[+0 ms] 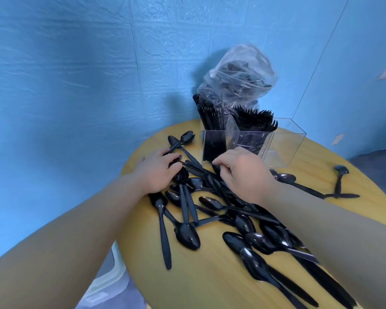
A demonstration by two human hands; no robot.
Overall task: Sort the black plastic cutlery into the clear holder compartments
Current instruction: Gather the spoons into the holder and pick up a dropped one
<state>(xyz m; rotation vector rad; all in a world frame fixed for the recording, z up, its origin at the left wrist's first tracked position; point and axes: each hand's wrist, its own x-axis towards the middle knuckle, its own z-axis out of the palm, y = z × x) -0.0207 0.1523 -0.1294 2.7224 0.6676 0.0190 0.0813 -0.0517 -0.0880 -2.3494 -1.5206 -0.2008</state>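
A heap of black plastic spoons (212, 204) lies spread over the round yellow table (210, 275). The clear holder (285, 150) stands at the table's far side; its left compartment holds knives (210, 114), the middle one forks (252, 117), and the right one looks bare. My left hand (158, 172) rests palm down on the far left of the heap, fingers curled over spoon handles. My right hand (243, 172) is just in front of the holder, fingers pinched on the handles of black cutlery in the heap.
A clear plastic bag (241, 72) with more black cutlery leans against the blue wall behind the holder. Two spoons (181, 139) lie apart at the far left, and a couple of pieces (339, 184) at the right near the table's edge.
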